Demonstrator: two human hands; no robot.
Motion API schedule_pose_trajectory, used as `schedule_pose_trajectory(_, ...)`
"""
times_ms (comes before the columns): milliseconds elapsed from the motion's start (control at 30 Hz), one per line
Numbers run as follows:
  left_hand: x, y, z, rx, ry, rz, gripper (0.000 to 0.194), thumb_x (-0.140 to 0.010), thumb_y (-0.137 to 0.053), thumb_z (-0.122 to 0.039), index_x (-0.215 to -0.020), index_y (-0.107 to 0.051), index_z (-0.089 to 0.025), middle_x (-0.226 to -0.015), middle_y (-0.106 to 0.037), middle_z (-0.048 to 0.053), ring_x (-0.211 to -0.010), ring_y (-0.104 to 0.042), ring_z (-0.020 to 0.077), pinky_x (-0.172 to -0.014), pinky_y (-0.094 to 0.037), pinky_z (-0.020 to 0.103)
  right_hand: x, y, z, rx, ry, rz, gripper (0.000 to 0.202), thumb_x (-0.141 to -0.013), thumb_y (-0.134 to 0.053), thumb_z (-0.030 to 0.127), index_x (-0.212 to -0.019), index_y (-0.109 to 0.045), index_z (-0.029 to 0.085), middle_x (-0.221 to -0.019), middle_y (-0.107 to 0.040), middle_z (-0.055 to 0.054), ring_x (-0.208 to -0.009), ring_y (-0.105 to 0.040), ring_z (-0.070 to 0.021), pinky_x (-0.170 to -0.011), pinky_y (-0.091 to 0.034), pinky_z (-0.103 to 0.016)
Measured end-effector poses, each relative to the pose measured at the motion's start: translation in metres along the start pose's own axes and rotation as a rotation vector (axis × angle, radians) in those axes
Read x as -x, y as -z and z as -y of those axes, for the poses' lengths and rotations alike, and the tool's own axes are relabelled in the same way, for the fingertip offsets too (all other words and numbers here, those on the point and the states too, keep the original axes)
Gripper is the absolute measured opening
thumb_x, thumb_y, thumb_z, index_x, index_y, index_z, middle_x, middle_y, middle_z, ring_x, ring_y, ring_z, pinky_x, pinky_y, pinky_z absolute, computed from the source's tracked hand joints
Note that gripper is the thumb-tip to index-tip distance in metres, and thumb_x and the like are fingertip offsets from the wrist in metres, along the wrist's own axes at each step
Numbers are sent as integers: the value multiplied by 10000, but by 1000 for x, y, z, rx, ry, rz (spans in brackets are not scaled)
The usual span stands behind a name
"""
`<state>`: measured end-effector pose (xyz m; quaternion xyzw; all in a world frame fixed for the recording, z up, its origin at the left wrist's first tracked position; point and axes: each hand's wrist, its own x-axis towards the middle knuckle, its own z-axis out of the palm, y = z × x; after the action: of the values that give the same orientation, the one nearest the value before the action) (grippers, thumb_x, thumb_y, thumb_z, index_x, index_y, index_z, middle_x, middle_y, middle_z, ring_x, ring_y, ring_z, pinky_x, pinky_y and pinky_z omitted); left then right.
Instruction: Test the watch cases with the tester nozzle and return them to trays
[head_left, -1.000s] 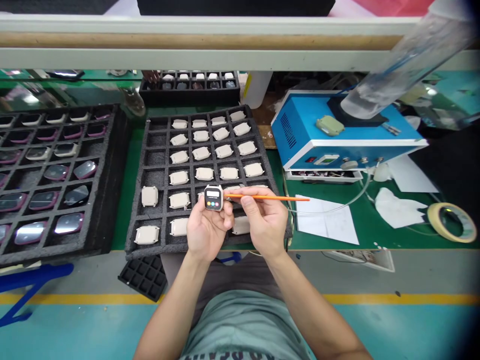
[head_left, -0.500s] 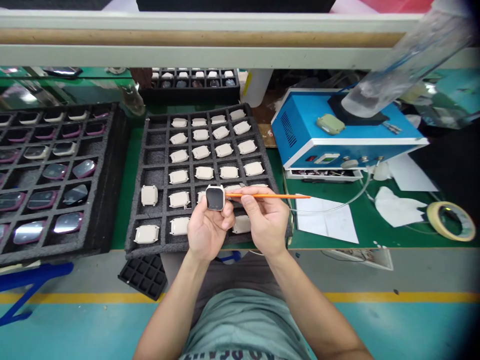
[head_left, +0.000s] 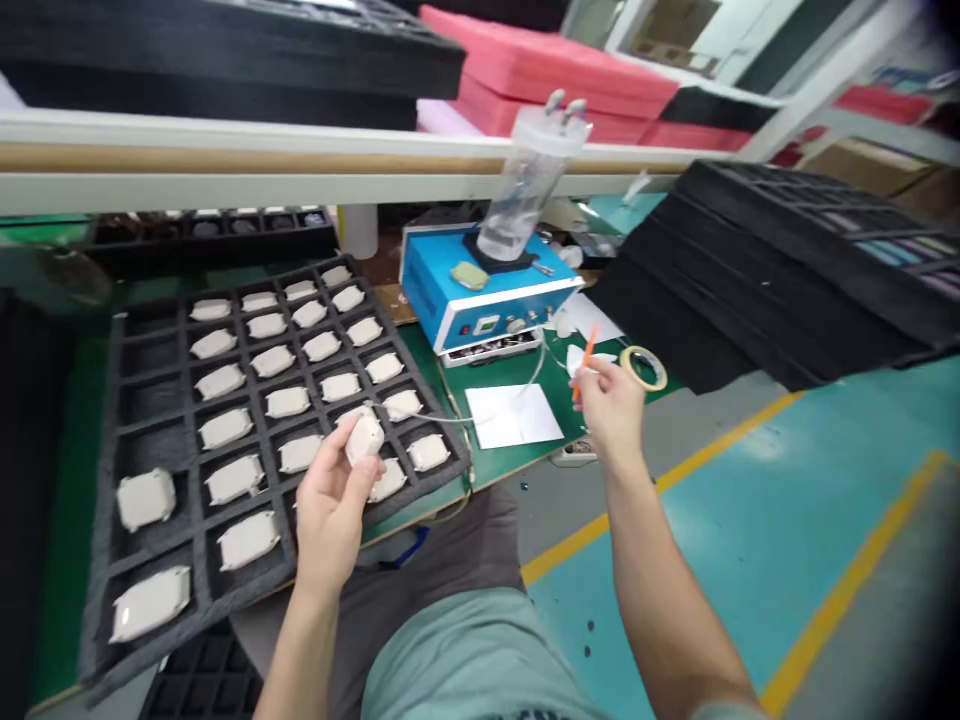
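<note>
My left hand (head_left: 328,515) is closed around a cream smartwatch case (head_left: 365,440), holding it up over the front of a dark foam tray (head_left: 201,575). The tray's compartments hold several similar cream cases (head_left: 247,540). Off to the right, my right hand (head_left: 613,408) grips a thin orange stick (head_left: 589,348), which points upward and away. Just behind that hand lies a crumpled white wipe (head_left: 576,357), partly covered by it. A roll of masking tape (head_left: 654,372) sits just right of my right fingers.
A blue machine (head_left: 431,285) with a clear cylinder (head_left: 517,195) on top stands behind a white paper sheet (head_left: 510,430). A thin clear tube runs across the paper toward the tray. Dark stacked trays (head_left: 705,270) rise at the right; a shelf beam (head_left: 225,190) crosses the back.
The view has swung to the right. My right hand has moved away from the watch case to the right, carrying the orange stick. The case has turned, so its dark screen no longer shows.
</note>
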<state>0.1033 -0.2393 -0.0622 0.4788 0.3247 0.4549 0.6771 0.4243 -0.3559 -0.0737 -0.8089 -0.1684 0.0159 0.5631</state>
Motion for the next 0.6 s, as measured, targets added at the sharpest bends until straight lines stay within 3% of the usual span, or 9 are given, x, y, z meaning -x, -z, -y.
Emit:
schedule_pose_trajectory(100,1,-2,6,-290,-120,37,487,-901,-810,-372,-1361,-710,-249,-1308,-710,96,-1101,-697,214,-922,-563,284,-21,12,-12,101,0,51,339,-759,-694,386,-959,-724,115,-706,-699,-66,-639,-618,-200,-663,-544,-354)
schedule_pose_trajectory(233,4,-14,11,-716,-498,55,470,-942,-750,-292,-1406,-689,-257,-1190,-724,98,-1053,-707,253,-919,-568,351,3,2,9,58,127,116,379,-803,-690,378,-1092,-744,139,-1140,-765,-178,-934,-700,-254,-835,-584,-405)
schedule_pose_trajectory(300,6,-26,15,-827,-696,91,528,-955,-721,-223,-1474,-638,-273,-1187,-722,102,-1066,-708,263,-939,-567,368,31,-6,28,-19,212,287,376,-840,-694,398,-1146,-755,188,-1157,-782,-116,-903,-724,-216,-784,-604,-349)
schedule_pose_trajectory(333,7,-33,17,-855,-772,128,571,-963,-704,-191,-1516,-598,-281,-1196,-722,107,-1077,-712,266,-947,-568,370,45,-9,38,-72,264,446,360,-857,-705,401,-1164,-762,222,-1110,-799,-70,-833,-731,-182,-738,-607,-307)
schedule_pose_trajectory(367,7,-41,20,-876,-830,170,612,-970,-685,-164,-1555,-555,-285,-1205,-723,113,-1084,-717,268,-949,-572,370,58,-12,46,-154,337,704,390,-916,-668,375,-1272,-726,227,-1135,-795,-68,-813,-735,-163,-719,-607,-289)
schedule_pose_trajectory(433,9,-53,25,-926,-900,236,676,-982,-653,-130,-1614,-473,-287,-1230,-726,126,-1095,-728,278,-948,-584,380,75,-13,59,-212,491,943,431,-952,-658,284,-1381,-669,239,-1237,-766,-88,-966,-742,-182,-831,-615,-316)
schedule_pose_trajectory(500,10,-61,30,-983,-938,270,725,-991,-640,-127,-1657,-395,-275,-1268,-729,145,-1108,-738,291,-948,-597,397,78,-9,63,-211,595,998,449,-943,-670,190,-1390,-666,227,-1257,-745,-110,-1076,-713,-212,-928,-595,-357)
schedule_pose_trajectory(600,10,-67,33,-1063,-980,318,790,-997,-654,-155,-1694,-298,-258,-1299,-737,165,-1105,-759,306,-945,-616,416,66,3,55,-199,561,1005,426,-910,-706,131,-1328,-711,213,-1122,-756,-93,-947,-701,-197,-837,-594,-328)
